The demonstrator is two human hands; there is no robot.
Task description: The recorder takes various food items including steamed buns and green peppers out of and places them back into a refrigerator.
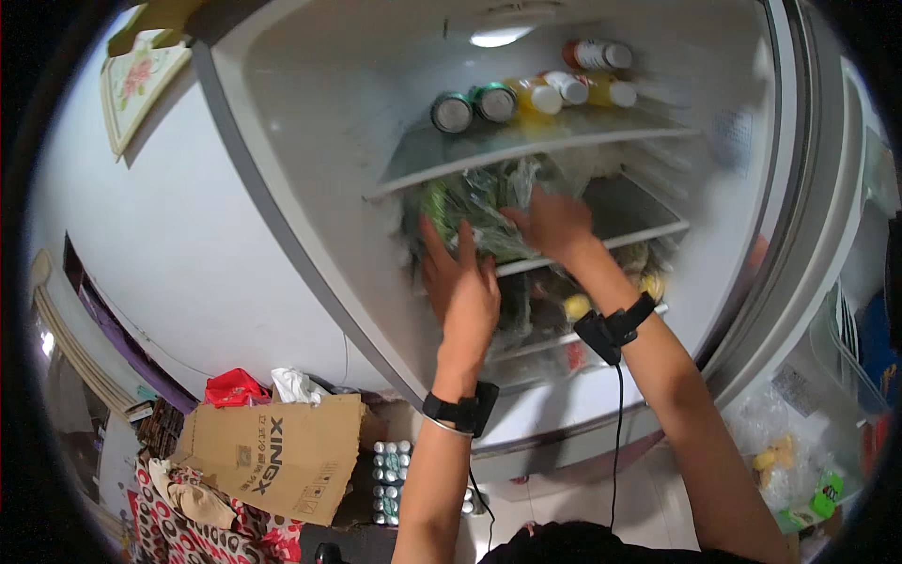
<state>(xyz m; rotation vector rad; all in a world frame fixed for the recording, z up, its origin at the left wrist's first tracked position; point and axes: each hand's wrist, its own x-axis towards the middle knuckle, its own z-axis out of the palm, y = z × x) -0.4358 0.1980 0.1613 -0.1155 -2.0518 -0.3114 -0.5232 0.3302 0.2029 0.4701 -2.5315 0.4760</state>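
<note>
Both my hands reach into an open refrigerator, at a clear plastic bag of green vegetables (486,211) on the middle glass shelf (634,204). My left hand (461,282) lies with spread fingers against the bag's front left side. My right hand (553,222) is at the bag's right side, its bent fingers at the crumpled plastic; blur hides whether they pinch it. Two cans (452,113) and several bottles with white caps (541,99) lie on the shelf above. Below are more bagged foods and a yellow round item (576,307).
The open door (810,282) with filled racks stands at the right. On the left, a cardboard box (275,451) stands beside packs of cans (391,465) and a patterned red cloth (183,522). Cables hang from the black bands on both my wrists.
</note>
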